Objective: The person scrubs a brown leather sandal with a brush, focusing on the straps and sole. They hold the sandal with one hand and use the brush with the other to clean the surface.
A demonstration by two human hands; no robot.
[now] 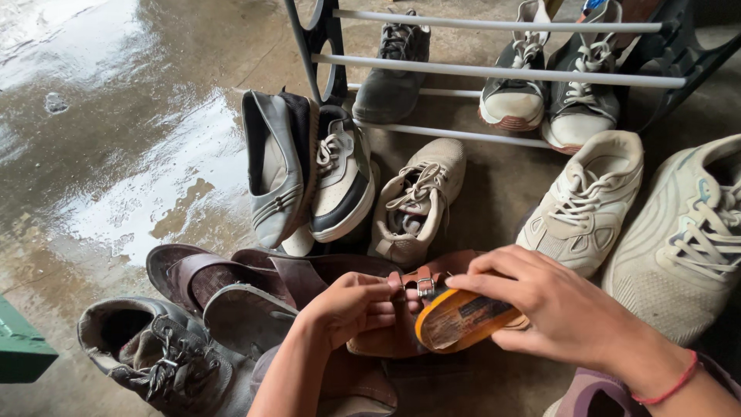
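Note:
My left hand (pixel 351 309) grips a brown leather sandal (pixel 401 324) by its strap, close to the metal buckle (pixel 423 287). My right hand (pixel 556 309) holds a round orange tin (pixel 459 318) tilted on edge against the sandal, just right of the buckle. A red thread bracelet (pixel 670 382) circles my right wrist. Both hands meet low in the middle of the view.
A metal shoe rack (pixel 494 73) at the top carries several grey sneakers. Beige sneakers (pixel 587 201), a grey flat shoe (pixel 274 174) and brown sandals (pixel 208 274) lie on the wet concrete floor (pixel 116 154). A worn dark shoe (pixel 154 351) lies lower left beside a green object (pixel 19 347).

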